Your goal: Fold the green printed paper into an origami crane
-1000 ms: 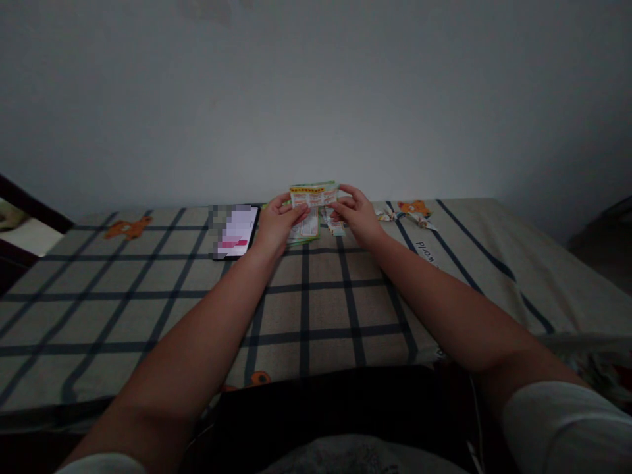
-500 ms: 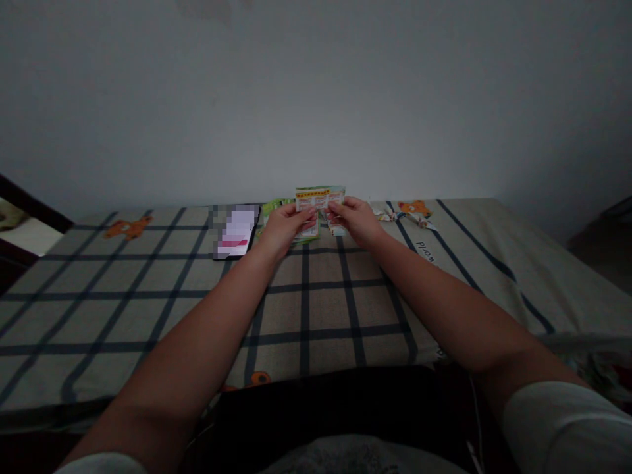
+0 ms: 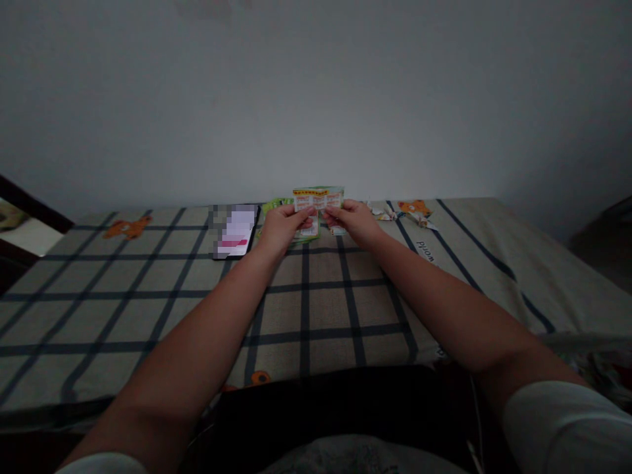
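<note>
A small printed sheet of paper [image 3: 318, 197], white and red with a yellow strip along its top, is held up between both hands. My left hand [image 3: 283, 227] pinches its lower left part, thumb in front. On the right, my right hand [image 3: 356, 220] grips the other side in the same way. Under and behind the hands lie more green and white printed papers [image 3: 270, 207], partly hidden by my left hand. Another bit of printed paper [image 3: 338, 231] shows below the held sheet; whether it is joined to it I cannot tell.
A phone [image 3: 237, 230] with a lit screen lies left of the papers. Crumpled paper scraps [image 3: 422, 220] lie to the right. Everything rests on a checked cloth [image 3: 326, 309] with bear prints, against a grey wall [image 3: 316, 99].
The held sheet has shifted very slightly left and its front now faces me a little more squarely. Both hands keep their grip; the phone and scraps have not moved.
</note>
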`<state>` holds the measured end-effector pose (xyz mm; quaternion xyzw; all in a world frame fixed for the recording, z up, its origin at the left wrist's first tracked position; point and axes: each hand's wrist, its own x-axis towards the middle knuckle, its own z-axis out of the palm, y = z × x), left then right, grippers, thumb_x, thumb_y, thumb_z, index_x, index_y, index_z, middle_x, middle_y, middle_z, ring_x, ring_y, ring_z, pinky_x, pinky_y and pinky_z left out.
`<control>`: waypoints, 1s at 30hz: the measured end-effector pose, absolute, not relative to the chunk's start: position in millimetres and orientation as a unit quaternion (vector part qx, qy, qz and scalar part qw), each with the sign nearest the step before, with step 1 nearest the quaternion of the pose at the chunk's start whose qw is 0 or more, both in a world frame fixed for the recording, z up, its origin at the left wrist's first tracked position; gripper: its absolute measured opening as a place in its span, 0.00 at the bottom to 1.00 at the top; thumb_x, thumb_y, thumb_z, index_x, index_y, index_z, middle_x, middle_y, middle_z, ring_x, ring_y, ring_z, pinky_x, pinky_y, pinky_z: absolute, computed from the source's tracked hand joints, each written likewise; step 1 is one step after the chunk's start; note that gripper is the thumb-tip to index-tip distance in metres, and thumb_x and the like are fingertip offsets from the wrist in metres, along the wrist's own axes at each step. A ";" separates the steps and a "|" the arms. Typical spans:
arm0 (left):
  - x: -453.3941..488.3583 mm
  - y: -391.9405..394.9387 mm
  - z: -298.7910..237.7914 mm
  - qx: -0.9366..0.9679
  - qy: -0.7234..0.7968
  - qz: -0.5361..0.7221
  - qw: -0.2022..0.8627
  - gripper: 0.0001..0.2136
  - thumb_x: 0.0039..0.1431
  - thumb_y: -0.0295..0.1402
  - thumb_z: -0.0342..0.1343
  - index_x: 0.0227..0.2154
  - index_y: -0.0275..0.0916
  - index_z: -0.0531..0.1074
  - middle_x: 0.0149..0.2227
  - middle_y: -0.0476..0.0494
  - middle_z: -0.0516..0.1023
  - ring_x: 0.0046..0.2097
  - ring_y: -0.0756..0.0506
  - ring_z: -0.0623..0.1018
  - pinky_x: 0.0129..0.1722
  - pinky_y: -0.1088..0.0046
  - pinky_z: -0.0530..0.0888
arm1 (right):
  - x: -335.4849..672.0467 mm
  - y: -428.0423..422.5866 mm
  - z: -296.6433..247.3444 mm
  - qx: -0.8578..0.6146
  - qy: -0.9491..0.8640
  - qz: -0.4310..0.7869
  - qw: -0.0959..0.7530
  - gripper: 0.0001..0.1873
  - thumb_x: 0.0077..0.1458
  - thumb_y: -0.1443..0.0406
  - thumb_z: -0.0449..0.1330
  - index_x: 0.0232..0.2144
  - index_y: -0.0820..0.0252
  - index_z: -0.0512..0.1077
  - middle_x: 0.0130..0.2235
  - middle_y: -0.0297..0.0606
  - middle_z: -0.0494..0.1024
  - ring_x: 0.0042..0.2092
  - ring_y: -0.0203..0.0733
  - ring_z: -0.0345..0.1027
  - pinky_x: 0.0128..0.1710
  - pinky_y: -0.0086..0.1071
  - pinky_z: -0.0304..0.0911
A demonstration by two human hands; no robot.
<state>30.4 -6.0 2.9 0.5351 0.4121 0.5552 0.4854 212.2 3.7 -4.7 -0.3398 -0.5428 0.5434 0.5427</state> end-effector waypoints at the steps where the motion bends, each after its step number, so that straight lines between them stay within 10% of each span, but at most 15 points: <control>1: 29.9 -5.6 2.7 0.545 0.420 0.551 0.471 0.22 0.40 0.47 0.71 0.34 0.35 0.81 0.34 0.43 0.83 0.31 0.49 0.77 0.35 0.73 0.75 | 212.2 4.0 -5.0 -0.342 -0.543 0.540 0.545 0.20 0.38 0.53 0.74 0.29 0.60 0.76 0.30 0.35 0.79 0.31 0.34 0.70 0.38 0.32 0.69; 30: 30.5 -24.0 25.7 0.672 0.489 0.415 0.371 0.07 0.51 0.33 0.63 0.24 0.35 0.74 0.24 0.47 0.78 0.27 0.49 0.76 0.28 0.75 0.71 | 212.2 -3.7 -0.7 -0.333 -0.608 0.495 0.524 0.24 0.38 0.48 0.72 0.27 0.58 0.72 0.29 0.32 0.77 0.30 0.35 0.70 0.34 0.32 0.69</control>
